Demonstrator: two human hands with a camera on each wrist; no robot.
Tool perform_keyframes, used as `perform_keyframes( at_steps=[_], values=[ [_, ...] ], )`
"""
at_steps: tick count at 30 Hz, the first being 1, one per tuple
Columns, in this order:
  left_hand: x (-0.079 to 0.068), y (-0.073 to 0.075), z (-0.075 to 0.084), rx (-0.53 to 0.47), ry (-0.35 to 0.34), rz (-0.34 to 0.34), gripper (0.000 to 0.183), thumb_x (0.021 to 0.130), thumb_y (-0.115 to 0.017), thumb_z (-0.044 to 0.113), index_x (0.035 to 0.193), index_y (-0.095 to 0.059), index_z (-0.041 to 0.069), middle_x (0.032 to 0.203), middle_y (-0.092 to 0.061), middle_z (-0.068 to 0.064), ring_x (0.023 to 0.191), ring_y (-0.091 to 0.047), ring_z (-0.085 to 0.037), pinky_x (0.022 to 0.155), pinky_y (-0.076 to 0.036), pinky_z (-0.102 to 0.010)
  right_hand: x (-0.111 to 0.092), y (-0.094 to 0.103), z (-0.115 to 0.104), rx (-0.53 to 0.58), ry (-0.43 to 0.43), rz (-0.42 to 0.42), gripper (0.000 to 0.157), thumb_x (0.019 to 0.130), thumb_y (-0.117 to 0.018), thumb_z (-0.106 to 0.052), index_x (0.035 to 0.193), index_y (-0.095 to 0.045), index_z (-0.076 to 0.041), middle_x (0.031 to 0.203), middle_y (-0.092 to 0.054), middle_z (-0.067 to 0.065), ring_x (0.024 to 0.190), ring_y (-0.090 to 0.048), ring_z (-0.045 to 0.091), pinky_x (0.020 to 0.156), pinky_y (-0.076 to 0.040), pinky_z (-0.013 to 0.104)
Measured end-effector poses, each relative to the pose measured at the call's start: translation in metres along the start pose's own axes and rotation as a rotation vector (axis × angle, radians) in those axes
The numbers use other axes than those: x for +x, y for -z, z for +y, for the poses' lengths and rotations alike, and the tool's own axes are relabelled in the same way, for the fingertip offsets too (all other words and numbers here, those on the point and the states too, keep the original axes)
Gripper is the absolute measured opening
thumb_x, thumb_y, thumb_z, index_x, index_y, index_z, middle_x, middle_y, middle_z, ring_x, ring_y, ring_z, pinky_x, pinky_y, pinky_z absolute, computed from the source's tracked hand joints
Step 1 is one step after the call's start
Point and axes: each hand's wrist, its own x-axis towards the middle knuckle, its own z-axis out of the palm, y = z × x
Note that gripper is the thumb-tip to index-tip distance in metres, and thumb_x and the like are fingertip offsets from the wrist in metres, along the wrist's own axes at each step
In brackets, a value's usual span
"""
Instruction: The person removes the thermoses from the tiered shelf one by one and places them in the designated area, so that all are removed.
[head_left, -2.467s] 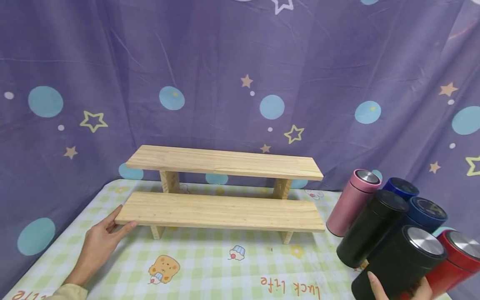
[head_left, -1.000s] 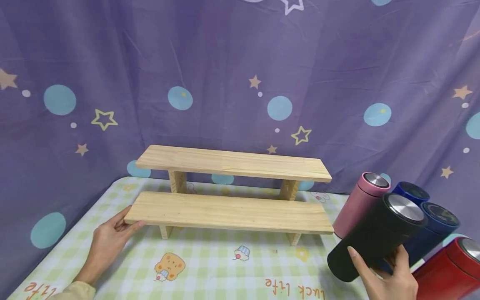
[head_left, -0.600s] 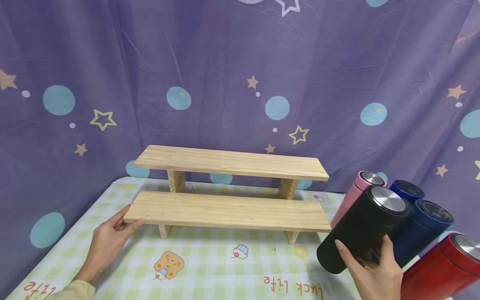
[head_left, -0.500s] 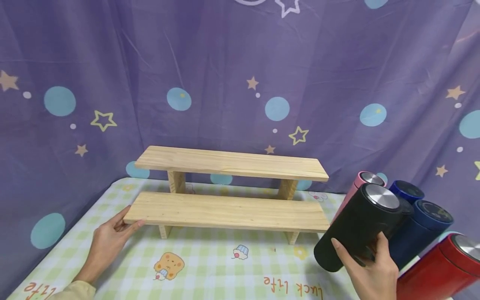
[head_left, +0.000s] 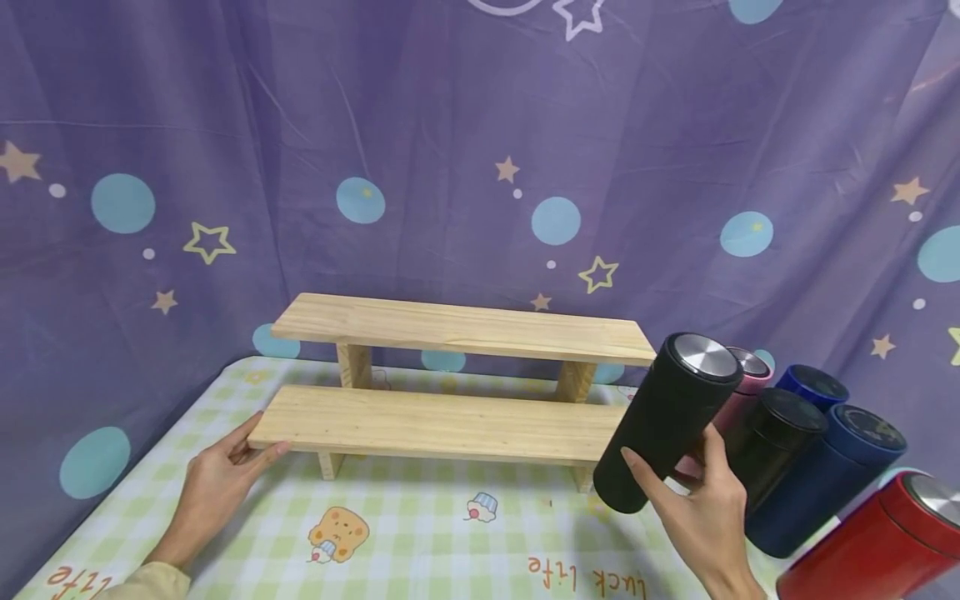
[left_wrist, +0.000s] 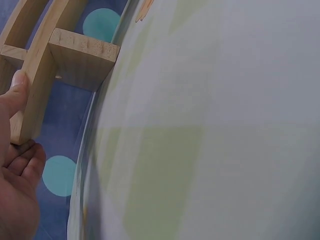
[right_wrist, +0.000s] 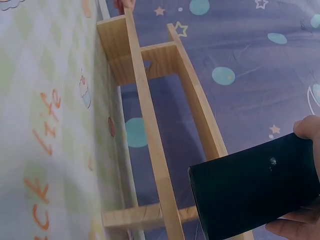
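My right hand [head_left: 701, 508] grips a black thermos bottle [head_left: 663, 425] with a silver-topped lid, thumb on its near side. The bottle appears tilted, raised above the table, and covers the right end of the lower board of a two-tier wooden shelf [head_left: 442, 421]. In the right wrist view, the bottle's dark lower body [right_wrist: 250, 192] shows beside the shelf boards. My left hand [head_left: 213, 487] holds the left end of the lower board. The left wrist view shows its thumb [left_wrist: 17, 90] against the board and its fingers curled at the board's end.
At right stand a pink bottle [head_left: 753, 371], another black bottle [head_left: 776, 437], a dark blue bottle [head_left: 825, 479], a blue bottle [head_left: 813, 383] and a red bottle [head_left: 873, 537]. A checked cloth [head_left: 420, 542] covers the table; a purple curtain [head_left: 435, 125] hangs behind.
My right hand has lifted the black thermos bottle from among the others and carried it left and up to the shelf's right end. My left hand keeps its hold on the lower board.
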Motion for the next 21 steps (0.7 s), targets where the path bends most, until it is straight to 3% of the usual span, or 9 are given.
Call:
perform_keyframes(
  at_steps=[10, 21],
  values=[
    [0.002, 0.001, 0.001, -0.018, 0.029, -0.040, 0.081, 0.097, -0.076, 0.036, 0.153, -0.040, -0.011, 0.132, -0.056, -0.036, 0.117, -0.060, -0.047, 0.069, -0.049, -0.002, 0.013, -0.021, -0.004, 0.107, 0.145, -0.036, 0.078, 0.070, -0.094, 0.003, 0.139, -0.058, -0.002, 0.110, -0.072, 0.011, 0.095, -0.064, -0.004, 0.071, -0.057, 0.011],
    [0.001, 0.003, -0.001, 0.008, 0.050, -0.052, 0.083, 0.097, -0.076, 0.040, 0.155, -0.039, -0.007, 0.134, -0.056, -0.035, 0.118, -0.060, -0.048, 0.068, -0.046, 0.001, 0.027, -0.042, -0.015, 0.204, 0.179, -0.079, 0.077, 0.075, -0.093, -0.001, 0.142, -0.057, -0.006, 0.110, -0.070, 0.004, 0.097, -0.068, 0.005, 0.069, -0.060, 0.017]
  ],
)
